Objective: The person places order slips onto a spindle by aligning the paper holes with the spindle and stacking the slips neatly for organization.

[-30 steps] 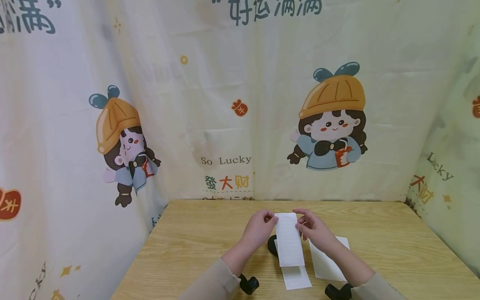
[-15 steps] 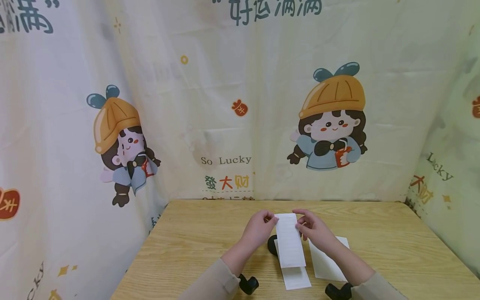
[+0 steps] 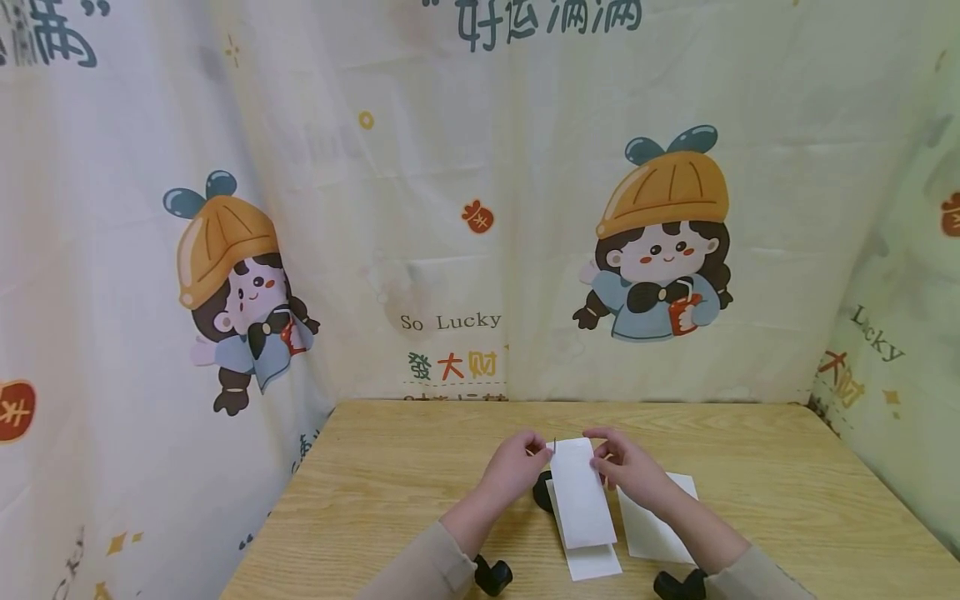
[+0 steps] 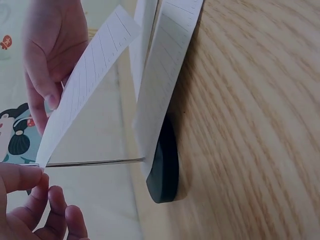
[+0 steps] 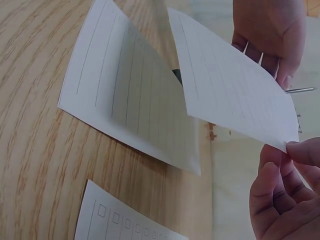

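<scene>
Here, the left hand (image 3: pixel 517 462) pinches the upper sheet (image 3: pixel 581 500) between thumb and forefinger, close by the thin metal spike (image 4: pixel 95 163), while the right hand (image 3: pixel 632 472) has thumb and forefinger clamped on its opposite edge. That sheet (faintly lined) is up by the spike's tip, above a lower sheet (image 4: pixel 159 80) near the black base (image 4: pixel 167 170); another sheet (image 3: pixel 651 529) lies on the wooden table (image 3: pixel 405 475), under the right forearm.

Head view forward, down — wrist views close, opposed, sharing raised paper (image 4: pixel 86 82).
</scene>
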The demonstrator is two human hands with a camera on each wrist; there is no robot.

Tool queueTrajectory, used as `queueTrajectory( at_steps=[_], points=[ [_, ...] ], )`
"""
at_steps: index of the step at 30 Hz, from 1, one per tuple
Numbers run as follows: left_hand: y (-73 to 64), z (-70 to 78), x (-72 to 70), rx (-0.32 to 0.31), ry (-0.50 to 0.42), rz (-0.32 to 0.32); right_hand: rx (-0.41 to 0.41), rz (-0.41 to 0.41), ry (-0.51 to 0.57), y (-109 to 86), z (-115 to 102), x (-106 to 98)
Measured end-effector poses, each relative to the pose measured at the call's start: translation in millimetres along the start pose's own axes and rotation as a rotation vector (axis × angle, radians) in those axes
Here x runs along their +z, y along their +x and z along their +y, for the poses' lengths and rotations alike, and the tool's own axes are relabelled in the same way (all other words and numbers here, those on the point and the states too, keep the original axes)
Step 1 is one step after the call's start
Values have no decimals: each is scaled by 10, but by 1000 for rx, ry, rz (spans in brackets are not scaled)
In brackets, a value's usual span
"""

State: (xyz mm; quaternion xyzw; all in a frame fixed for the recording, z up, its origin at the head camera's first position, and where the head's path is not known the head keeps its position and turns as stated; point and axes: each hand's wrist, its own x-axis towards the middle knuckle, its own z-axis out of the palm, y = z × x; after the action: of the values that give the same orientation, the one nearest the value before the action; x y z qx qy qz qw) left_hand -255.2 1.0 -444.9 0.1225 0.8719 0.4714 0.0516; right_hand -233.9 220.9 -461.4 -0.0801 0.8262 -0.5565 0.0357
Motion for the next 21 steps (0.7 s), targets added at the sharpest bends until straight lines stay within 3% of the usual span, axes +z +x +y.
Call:
queueTrajectory(
  at_steps=[14,21],
  points=[
    [-13,-115,74,-50,40,-42,34,-43,-31,0,105,54],
    [0,-213,127,-43,84,-48,21,-74,-70,23,198,69]
  ],
)
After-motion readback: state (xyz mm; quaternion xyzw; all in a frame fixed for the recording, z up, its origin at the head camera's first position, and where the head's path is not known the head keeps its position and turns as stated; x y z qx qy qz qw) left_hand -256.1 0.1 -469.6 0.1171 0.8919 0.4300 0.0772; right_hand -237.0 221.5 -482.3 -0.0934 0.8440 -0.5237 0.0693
